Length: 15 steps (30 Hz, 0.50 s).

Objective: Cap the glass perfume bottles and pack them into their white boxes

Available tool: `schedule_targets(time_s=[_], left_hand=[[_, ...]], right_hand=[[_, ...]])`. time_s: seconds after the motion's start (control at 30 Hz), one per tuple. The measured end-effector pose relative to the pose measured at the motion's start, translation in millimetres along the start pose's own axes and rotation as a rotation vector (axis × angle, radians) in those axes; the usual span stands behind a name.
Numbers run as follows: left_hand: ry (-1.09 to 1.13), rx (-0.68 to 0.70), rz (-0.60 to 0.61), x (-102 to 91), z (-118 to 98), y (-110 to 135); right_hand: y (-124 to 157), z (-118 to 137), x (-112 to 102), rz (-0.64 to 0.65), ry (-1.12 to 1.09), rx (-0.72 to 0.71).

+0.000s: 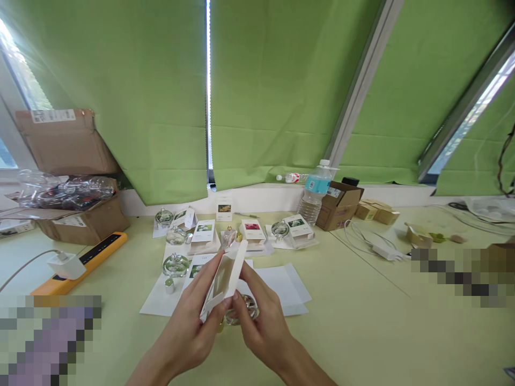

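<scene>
A small white box (237, 268) with an open end is tilted between my two hands. My left hand (197, 316) wraps its fingers round the left side of the box. From the other side my right hand (263, 316) grips it, thumb near the lower edge. Below the box, partly hidden by my right hand, sits a round glass perfume bottle (243, 313). Beyond my hands stand more glass bottles, among them a round one (176, 265) with a silver cap (169, 286) in front. Several white boxes with flower pictures, such as one with a red flower (252, 228), lie behind.
White paper sheets (281, 284) lie under the goods. At left are an orange power strip (108, 246) with a white charger (66, 266) and a cardboard box (88, 220). A large water bottle (317, 187), a brown carton (340, 206) and a cabled adapter (386, 251) are at right.
</scene>
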<state>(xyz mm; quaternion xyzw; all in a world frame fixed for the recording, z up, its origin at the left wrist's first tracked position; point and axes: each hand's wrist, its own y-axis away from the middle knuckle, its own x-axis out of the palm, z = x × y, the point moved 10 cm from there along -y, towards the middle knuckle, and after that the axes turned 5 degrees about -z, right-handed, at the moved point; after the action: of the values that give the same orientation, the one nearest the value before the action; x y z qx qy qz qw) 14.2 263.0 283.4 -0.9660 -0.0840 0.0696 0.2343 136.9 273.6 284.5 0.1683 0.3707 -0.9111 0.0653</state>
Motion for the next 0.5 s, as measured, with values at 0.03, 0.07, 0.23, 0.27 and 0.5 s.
schedule_targets(time_s=[0.03, 0.07, 0.23, 0.27, 0.5], left_hand=[[-0.018, 0.018, -0.001, 0.2, -1.3, 0.6], [-0.027, 0.030, -0.006, -0.3, -2.0, 0.9], [-0.148, 0.110, 0.028, -1.6, -2.1, -1.3], [-0.223, 0.122, 0.063, 0.7, -0.3, -2.2], [-0.463, 0.082, 0.031, -1.7, 10.4, -6.7]], right_hand=[[-0.2, 0.4, -0.8, 0.002, -0.010, 0.008], [-0.4, 0.8, -1.8, 0.001, -0.014, 0.010], [3.1, 6.1, 4.7, 0.086, -0.035, -0.062], [4.7, 6.4, 8.3, 0.116, -0.035, -0.075], [4.4, 5.5, 14.2, 0.112, -0.008, 0.000]])
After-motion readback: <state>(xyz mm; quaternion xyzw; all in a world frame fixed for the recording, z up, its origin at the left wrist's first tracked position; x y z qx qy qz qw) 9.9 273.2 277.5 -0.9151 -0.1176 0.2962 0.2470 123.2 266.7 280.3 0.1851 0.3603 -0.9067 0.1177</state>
